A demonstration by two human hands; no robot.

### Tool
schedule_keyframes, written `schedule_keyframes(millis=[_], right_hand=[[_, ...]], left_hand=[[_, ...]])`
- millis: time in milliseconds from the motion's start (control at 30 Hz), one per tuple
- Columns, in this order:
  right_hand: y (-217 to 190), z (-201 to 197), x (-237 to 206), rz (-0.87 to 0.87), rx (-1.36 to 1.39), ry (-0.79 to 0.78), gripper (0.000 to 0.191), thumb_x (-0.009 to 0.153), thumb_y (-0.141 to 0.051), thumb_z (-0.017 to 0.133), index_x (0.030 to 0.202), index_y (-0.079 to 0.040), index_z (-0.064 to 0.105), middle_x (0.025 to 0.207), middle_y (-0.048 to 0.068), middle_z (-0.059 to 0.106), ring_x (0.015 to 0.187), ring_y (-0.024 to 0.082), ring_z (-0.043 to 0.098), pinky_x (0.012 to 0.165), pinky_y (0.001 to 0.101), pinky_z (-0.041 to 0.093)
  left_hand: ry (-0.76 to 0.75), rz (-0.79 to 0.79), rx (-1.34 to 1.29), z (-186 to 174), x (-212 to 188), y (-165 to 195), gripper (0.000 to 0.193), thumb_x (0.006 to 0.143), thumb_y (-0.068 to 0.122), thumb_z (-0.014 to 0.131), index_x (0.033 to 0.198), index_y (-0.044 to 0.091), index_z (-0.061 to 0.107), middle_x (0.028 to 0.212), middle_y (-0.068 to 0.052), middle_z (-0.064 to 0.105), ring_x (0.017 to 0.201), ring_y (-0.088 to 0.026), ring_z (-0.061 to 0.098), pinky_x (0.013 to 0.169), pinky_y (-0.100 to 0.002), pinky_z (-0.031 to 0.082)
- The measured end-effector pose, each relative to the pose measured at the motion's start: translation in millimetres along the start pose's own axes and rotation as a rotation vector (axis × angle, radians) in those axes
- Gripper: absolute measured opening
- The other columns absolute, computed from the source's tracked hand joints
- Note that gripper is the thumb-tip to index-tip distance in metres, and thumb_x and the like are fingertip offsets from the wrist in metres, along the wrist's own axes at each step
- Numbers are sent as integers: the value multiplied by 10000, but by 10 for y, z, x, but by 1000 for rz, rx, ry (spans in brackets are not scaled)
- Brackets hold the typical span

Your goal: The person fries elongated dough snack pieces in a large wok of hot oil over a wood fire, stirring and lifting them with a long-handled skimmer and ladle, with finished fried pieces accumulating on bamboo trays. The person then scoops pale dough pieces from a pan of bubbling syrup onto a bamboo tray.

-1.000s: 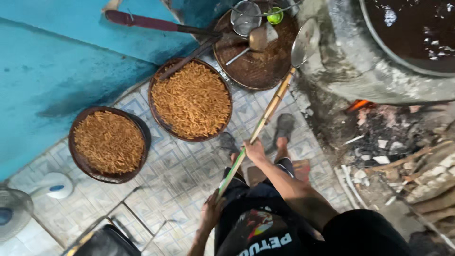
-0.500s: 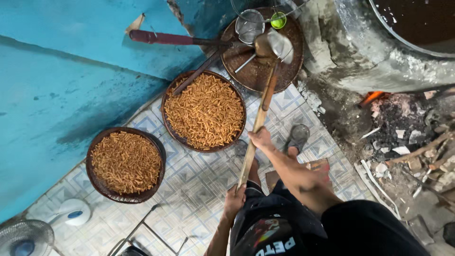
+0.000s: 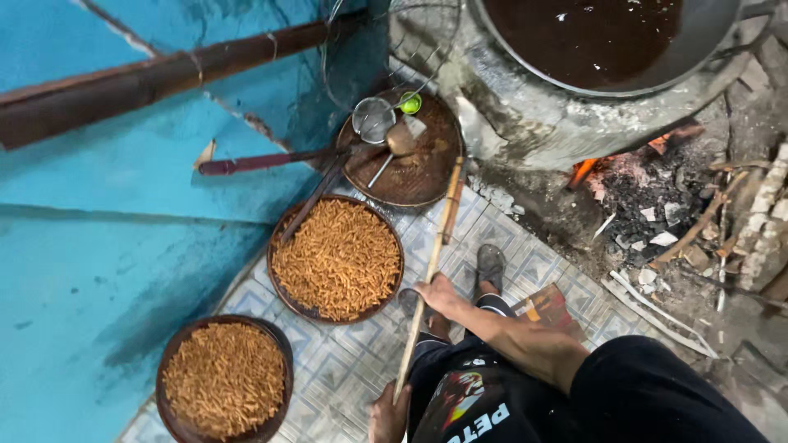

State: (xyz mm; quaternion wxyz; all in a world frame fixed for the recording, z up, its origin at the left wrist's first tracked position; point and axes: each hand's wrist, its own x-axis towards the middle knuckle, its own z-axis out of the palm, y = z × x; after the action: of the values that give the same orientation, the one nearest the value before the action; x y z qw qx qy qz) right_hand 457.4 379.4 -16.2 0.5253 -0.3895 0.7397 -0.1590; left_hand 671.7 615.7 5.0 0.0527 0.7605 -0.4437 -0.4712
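Both hands grip a long bamboo pole [image 3: 431, 267] that slants up across the tiled floor [image 3: 361, 361]. The right hand [image 3: 435, 295] is closed around its middle, and the left hand [image 3: 387, 414] is wrapped round its lower end, close to the person's body. The pole's far end rests on the rim of a round flat basket [image 3: 427, 176] near the stove.

That basket holds a wire-mesh skimmer [image 3: 372, 119], a ladle [image 3: 398, 141] and a small green thing I cannot make out. Just below it sits a second round basket [image 3: 336, 258], heaped with golden-brown fried sticks. A third basket [image 3: 223, 377], lower left and well apart from the second, is full of the same snack.

At the top, a big wok [image 3: 599, 41] set in a rough clay stove [image 3: 525, 123] holds dark brown liquid. Fire [image 3: 584, 171] glows at the stove's mouth, with ash and firewood [image 3: 698, 221] beside it.
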Motion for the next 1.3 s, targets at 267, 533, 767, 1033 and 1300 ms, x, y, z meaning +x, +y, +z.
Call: schedule_keyframes(millis=[267, 533, 767, 1033, 1300], right_hand=[[-84, -987, -192, -135, 459, 18, 248, 839, -212, 672, 931, 18, 682, 771, 93, 731, 656, 156, 662, 586, 322, 524], [-674, -2270, 741, 78, 1282, 48, 87, 804, -94, 617, 821, -95, 532, 638, 25, 502, 513, 162, 502, 459, 342, 465], [-677, -4119, 1878, 128, 1541, 30, 131, 884, -161, 588, 800, -148, 488, 657, -19, 471, 527, 112, 455, 466, 294, 415], [-631, -5513, 2510, 127, 1598, 201, 75, 923, -117, 560, 909, -49, 531, 724, 67, 547, 614, 189, 540, 534, 344, 506], [-618, -6428, 3182, 244, 1340, 219, 99, 994, -115, 477, 1073, -62, 505, 777, 123, 581, 569, 198, 518, 470, 350, 451]], left_hand=[[326, 550, -15, -7, -3, 674, 458, 839, 366, 763, 1232, 154, 664, 1026, -176, 765, 902, -363, 761, 742, -455, 616], [152, 598, 146, -21, 151, 3252, 482, 926, 303, 663, 1358, 90, 646, 1044, -219, 739, 893, -434, 718, 753, -503, 576], [26, 694, 241, 277, 380, 6116, 366, 944, 292, 619, 1257, 113, 681, 878, -275, 717, 812, -476, 701, 705, -555, 553], [42, 898, 400, 1349, 1220, 7785, 254, 924, 272, 619, 1073, 97, 726, 767, -260, 705, 730, -475, 696, 712, -581, 555], [-236, 907, -27, 2318, 2184, 8035, 545, 948, 284, 685, 1404, 13, 560, 1002, -271, 736, 898, -365, 707, 809, -452, 564]])
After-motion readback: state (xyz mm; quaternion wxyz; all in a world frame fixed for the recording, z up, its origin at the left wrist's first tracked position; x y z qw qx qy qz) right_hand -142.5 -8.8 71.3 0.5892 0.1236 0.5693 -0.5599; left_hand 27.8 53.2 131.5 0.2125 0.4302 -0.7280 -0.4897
